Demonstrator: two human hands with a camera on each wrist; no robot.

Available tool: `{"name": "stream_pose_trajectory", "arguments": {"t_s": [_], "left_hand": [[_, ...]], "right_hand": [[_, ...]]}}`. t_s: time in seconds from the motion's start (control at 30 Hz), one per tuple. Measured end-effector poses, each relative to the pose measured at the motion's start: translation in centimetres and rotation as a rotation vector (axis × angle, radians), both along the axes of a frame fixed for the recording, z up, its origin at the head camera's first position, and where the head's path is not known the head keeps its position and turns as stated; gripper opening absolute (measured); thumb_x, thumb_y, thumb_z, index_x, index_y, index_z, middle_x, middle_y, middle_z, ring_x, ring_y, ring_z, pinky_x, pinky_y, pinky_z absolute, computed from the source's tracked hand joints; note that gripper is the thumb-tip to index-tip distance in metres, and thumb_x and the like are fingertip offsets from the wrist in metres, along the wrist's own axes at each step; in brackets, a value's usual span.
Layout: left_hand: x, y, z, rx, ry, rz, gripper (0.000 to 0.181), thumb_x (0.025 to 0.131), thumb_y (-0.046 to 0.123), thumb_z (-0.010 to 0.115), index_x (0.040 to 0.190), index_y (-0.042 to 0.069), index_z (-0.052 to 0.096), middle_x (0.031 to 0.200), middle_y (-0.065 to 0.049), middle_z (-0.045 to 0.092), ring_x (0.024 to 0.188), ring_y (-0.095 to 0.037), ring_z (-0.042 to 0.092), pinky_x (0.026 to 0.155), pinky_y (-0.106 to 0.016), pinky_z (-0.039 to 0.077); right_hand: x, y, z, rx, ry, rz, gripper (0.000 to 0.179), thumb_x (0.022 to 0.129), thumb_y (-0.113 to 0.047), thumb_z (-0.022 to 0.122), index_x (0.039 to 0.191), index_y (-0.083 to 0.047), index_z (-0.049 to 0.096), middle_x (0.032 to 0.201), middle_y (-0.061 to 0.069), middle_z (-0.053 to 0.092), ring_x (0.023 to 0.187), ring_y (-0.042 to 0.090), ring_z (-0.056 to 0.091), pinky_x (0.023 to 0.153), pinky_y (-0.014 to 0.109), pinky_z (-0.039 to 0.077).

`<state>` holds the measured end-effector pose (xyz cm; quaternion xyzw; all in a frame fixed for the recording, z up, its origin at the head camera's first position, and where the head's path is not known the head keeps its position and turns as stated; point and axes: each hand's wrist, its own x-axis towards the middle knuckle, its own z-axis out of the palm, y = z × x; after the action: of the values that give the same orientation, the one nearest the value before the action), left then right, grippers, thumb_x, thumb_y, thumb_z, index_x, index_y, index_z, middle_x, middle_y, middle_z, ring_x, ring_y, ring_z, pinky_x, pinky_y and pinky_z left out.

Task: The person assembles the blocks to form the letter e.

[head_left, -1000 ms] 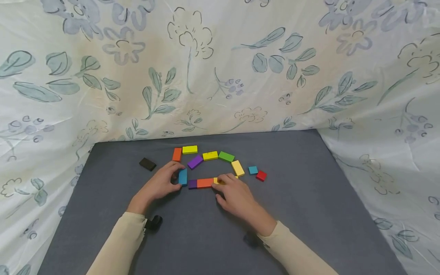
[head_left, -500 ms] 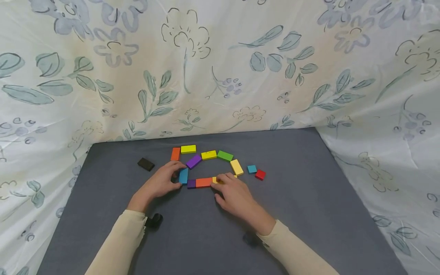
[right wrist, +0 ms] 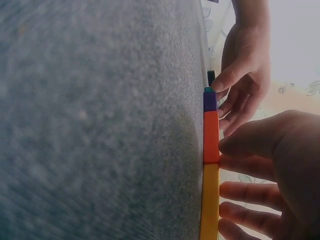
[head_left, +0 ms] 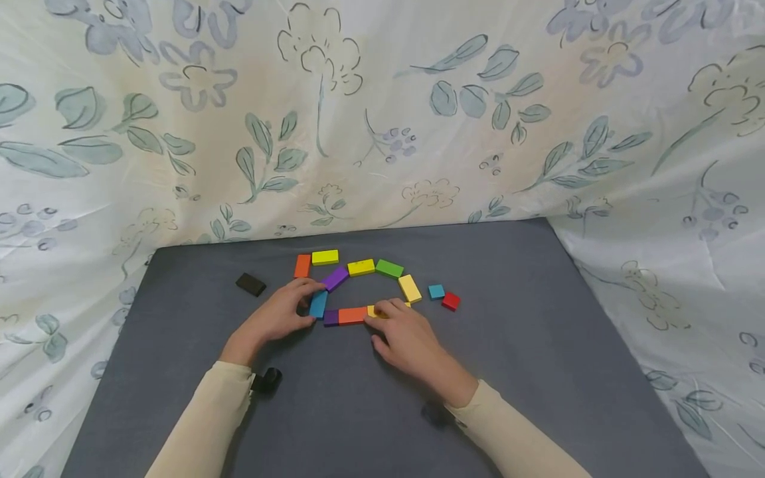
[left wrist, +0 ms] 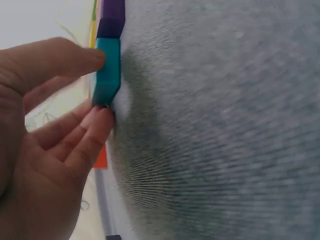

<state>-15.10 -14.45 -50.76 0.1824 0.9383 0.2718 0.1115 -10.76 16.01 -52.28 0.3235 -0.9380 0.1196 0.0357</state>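
My left hand (head_left: 271, 320) pinches a blue block (head_left: 319, 305) lengthwise, thumb at its near end and fingers at its far end. The blue block lies slanted, between a violet block (head_left: 335, 279) and a short dark purple block (head_left: 331, 318). In the left wrist view the thumb presses on the blue block (left wrist: 109, 65). My right hand (head_left: 412, 338) rests with extended fingers on the front row, touching the orange block (right wrist: 211, 137) and the yellow-orange block (right wrist: 210, 200). In the head view that hand covers much of the yellow-orange one.
A yellow block (head_left: 361, 267), a green block (head_left: 390, 269) and a pale yellow block (head_left: 410, 289) continue the ring. Behind lie a red-orange block (head_left: 303, 265) and a bright yellow block (head_left: 325, 257). A dark block (head_left: 251, 284) sits left; small blue (head_left: 436, 292) and red (head_left: 451, 301) blocks sit right.
The blue block has turned, its far end swinging right toward the violet block, with my left hand still holding it. My right hand stays on the front row. The head view has shifted slightly.
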Motion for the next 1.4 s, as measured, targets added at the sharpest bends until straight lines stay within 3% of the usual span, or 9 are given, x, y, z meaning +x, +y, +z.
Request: {"name": "stream_pose_trajectory", "arguments": {"t_s": [0.13,0.27,0.53,0.97,1.17,1.4], "left_hand": [[0.0,0.4,0.3,-0.016,0.029,-0.036,0.058,0.096,0.015,0.073,0.154,0.018,0.063,0.149,-0.016,0.052,0.115,-0.031,0.059,0.101,-0.053,0.054],[-0.1,1.0,0.5,-0.056,0.065,-0.058,0.052,0.096,0.018,0.067,0.148,0.016,0.069,0.146,-0.019,0.052,0.120,-0.035,0.055,0.102,-0.055,0.051],[-0.2,1.3,0.5,-0.075,0.038,-0.009,0.053,0.094,0.016,0.073,0.147,0.013,0.070,0.147,-0.019,0.049,0.121,-0.035,0.054,0.104,-0.055,0.051],[-0.6,0.7,0.3,-0.049,0.061,-0.006,0.061,0.095,0.015,0.076,0.154,0.015,0.061,0.140,-0.018,0.055,0.105,-0.029,0.058,0.090,-0.048,0.054],[-0.6,0.8,0.4,-0.040,0.036,0.028,0.071,0.095,0.016,0.077,0.161,0.015,0.051,0.144,-0.018,0.055,0.107,-0.030,0.060,0.095,-0.051,0.057],[-0.5,0.9,0.5,-0.042,0.022,0.045,0.072,0.095,0.018,0.077,0.162,0.015,0.049,0.144,-0.018,0.056,0.108,-0.031,0.060,0.097,-0.051,0.057]], "right_hand": [[0.0,0.0,0.1,0.011,-0.005,-0.004,0.043,0.100,-0.032,0.078,0.142,-0.022,0.075,0.139,0.002,0.064,0.128,0.021,0.053,0.099,0.038,0.057],[0.0,-0.1,0.2,0.018,-0.014,-0.005,0.044,0.100,-0.032,0.078,0.142,-0.022,0.075,0.140,0.001,0.064,0.129,0.021,0.053,0.099,0.038,0.057],[-0.1,-0.2,0.2,0.018,-0.010,-0.006,0.043,0.100,-0.032,0.078,0.142,-0.022,0.075,0.140,0.002,0.064,0.128,0.022,0.053,0.099,0.039,0.057],[-0.1,-0.4,0.4,0.008,-0.012,-0.014,0.044,0.100,-0.031,0.079,0.142,-0.021,0.075,0.140,0.003,0.063,0.128,0.022,0.052,0.099,0.039,0.057],[-0.1,-0.4,0.4,0.004,-0.012,-0.014,0.044,0.099,-0.031,0.079,0.142,-0.021,0.075,0.140,0.002,0.064,0.128,0.021,0.052,0.097,0.038,0.058],[-0.2,-0.4,0.3,0.006,-0.011,-0.012,0.044,0.099,-0.031,0.079,0.142,-0.021,0.075,0.139,0.002,0.064,0.128,0.021,0.053,0.098,0.038,0.057]]}}
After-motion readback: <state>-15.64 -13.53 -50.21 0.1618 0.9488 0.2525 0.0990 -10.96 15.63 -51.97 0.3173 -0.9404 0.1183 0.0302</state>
